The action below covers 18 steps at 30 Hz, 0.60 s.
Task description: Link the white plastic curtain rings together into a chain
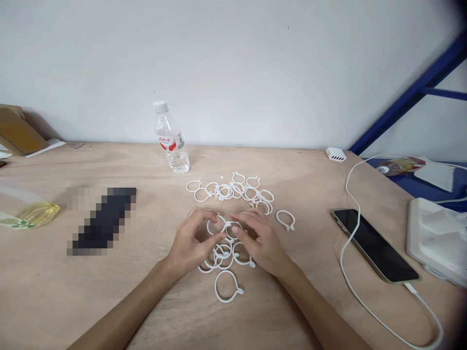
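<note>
Over a wooden table (314,194), my left hand (189,243) and my right hand (260,240) meet at the fingertips. Both pinch small white plastic rings (228,226) that hang linked in a short chain (224,253) down toward me. One loose ring (226,286) lies just below the chain. A pile of several more white rings (233,192) lies beyond my hands, and a single ring (285,219) rests to the right of my right hand.
A water bottle (170,138) stands at the back. A phone (374,244) on a white cable (348,272) lies at the right, beside a white box (436,238). A white charger (335,154), a yellowish bag (31,211) and a blurred dark object (104,221) also lie here.
</note>
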Motion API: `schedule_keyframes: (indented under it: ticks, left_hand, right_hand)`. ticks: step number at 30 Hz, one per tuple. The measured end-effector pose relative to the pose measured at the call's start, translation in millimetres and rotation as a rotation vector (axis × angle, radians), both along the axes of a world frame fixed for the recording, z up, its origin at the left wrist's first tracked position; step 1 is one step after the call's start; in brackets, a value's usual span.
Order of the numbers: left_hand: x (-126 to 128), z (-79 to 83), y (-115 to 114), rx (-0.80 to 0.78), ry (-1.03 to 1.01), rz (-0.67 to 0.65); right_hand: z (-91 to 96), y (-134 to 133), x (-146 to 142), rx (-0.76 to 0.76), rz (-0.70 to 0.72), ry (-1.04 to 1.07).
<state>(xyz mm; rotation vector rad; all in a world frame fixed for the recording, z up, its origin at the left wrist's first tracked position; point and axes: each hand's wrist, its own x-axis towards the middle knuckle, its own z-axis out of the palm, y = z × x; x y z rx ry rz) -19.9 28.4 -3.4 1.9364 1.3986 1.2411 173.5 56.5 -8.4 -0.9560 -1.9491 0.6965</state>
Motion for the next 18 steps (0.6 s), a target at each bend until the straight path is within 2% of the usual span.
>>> schedule_keyframes:
  ticks: [7,18]
  left_hand:
    - [-1.0,-0.9,-1.7,0.111,0.064,-0.060]
    - [0.8,-2.4,0.7,0.053,0.106,-0.074]
  right_hand:
    - [-2.3,1.4,-1.1,0.054,0.042,0.041]
    - [1.8,2.8,-0.5,0.059,0.036,0.094]
